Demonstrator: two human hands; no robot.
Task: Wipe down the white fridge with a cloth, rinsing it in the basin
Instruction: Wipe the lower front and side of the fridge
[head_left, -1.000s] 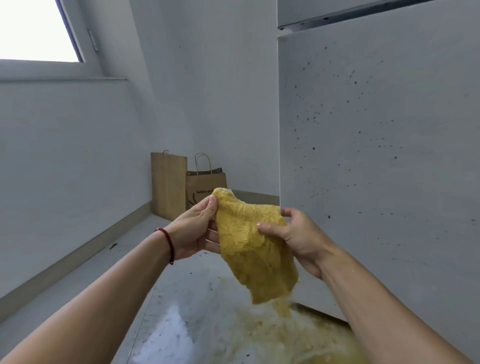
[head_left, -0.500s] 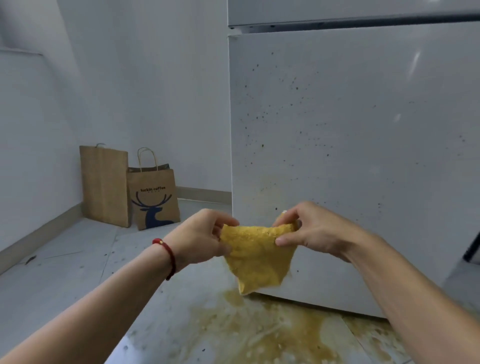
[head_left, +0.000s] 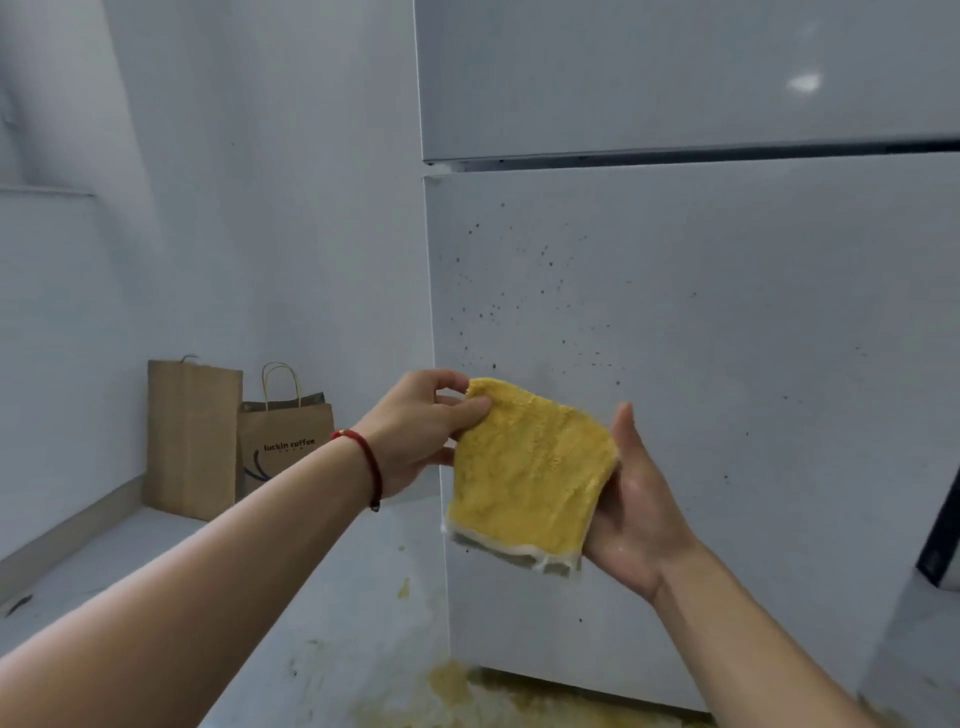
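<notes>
Yellow microfibre cloth (head_left: 530, 478) hung before the speckled white fridge door (head_left: 727, 364). Left hand (head_left: 415, 431) pinched its top corner. Right hand (head_left: 636, 499) lay flat-fingered behind it, supporting it.

Cloth (head_left: 530, 475) between hands before fridge (head_left: 727, 364); bags (head_left: 234, 441) on floor, left

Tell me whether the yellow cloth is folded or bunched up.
Folded: the yellow cloth lies as a flat pad on the right hand, white hems doubled below; the left hand pinches its top corner.

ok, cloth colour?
Yellow cloth with a whitish bottom edge, head view.
</notes>
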